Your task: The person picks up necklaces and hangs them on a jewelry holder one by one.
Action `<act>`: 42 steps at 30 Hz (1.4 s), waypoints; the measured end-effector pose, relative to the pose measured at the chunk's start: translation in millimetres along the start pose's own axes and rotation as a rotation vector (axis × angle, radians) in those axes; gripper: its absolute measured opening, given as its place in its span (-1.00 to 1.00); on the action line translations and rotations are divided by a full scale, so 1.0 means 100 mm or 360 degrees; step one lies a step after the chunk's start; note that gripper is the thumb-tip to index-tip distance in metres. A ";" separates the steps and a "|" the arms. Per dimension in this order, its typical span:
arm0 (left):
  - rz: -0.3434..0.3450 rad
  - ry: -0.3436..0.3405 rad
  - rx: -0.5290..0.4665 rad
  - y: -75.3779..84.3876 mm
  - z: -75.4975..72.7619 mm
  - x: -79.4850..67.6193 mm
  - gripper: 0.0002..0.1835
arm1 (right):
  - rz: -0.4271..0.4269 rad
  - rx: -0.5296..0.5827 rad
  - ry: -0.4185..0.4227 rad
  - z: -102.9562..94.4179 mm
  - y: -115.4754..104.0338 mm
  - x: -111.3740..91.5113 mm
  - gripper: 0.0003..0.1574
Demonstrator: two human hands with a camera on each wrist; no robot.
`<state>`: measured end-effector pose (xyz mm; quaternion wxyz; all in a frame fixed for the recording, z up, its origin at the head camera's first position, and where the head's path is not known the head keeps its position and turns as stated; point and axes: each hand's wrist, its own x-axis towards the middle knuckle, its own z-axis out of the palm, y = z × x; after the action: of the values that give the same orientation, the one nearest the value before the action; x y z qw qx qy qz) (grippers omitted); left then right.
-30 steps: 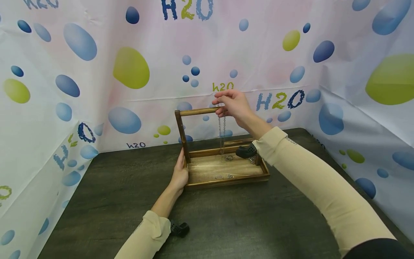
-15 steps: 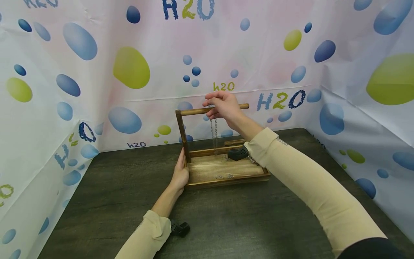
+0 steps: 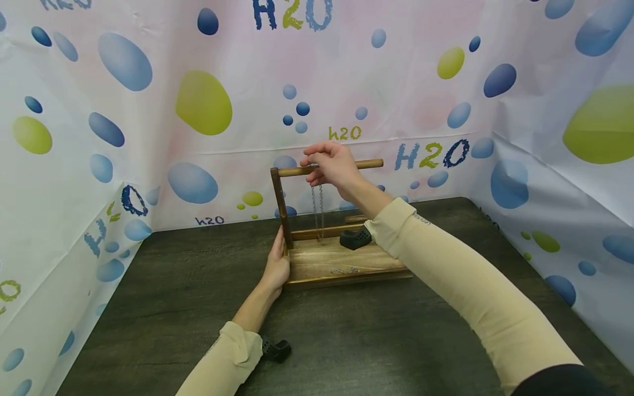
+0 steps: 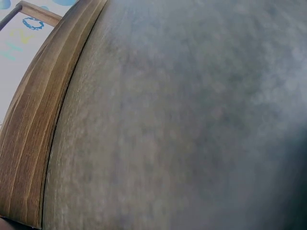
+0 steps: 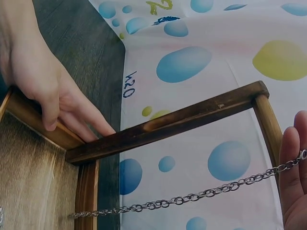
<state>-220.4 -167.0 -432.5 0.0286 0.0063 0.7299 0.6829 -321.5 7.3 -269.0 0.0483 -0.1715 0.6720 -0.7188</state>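
A wooden jewelry stand (image 3: pixel 278 203) has a post at its left, a crossbar (image 3: pixel 369 164) and a shallow tray (image 3: pixel 346 281). My left hand (image 3: pixel 275 269) grips the tray's left side, its thumb over the rim and fingers along the outer side, as the right wrist view shows. Up at the crossbar, my right hand (image 3: pixel 334 168) pinches a silver chain necklace (image 5: pixel 192 197). The necklace hangs in two strands down toward the tray. My right fingers hide part of the bar, and whether the chain loops over it I cannot tell.
Small silver jewelry pieces (image 3: pixel 353 270) lie at the front of the tray. Behind the stand is another wooden piece (image 3: pixel 354 219), partly hidden by the right wrist camera (image 3: pixel 355 238). The dark table (image 3: pixel 346 335) meets a patterned backdrop (image 3: pixel 247 104).
My right hand has moved left along the crossbar, carrying the necklace toward the post. The crossbar's right end has come into sight. My left hand stays in place.
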 end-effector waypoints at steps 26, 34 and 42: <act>0.0004 0.0071 0.0010 -0.24 0.00 0.10 -0.09 | 0.0026 0.0081 -0.0101 0.26 0.06 -0.07 -0.77; 0.0046 0.0102 0.0056 -0.33 0.02 0.13 -0.08 | 0.0061 0.0099 -0.0110 0.29 0.08 -0.12 -0.79; 0.0062 0.0109 0.0040 -0.33 0.02 0.13 -0.10 | 0.0099 0.0177 -0.0144 0.30 0.11 -0.17 -0.76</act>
<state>-232.3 -166.3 -466.2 -0.0098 -0.0026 0.7387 0.6739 -298.0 -17.6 -281.6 0.1104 -0.1798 0.6333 -0.7446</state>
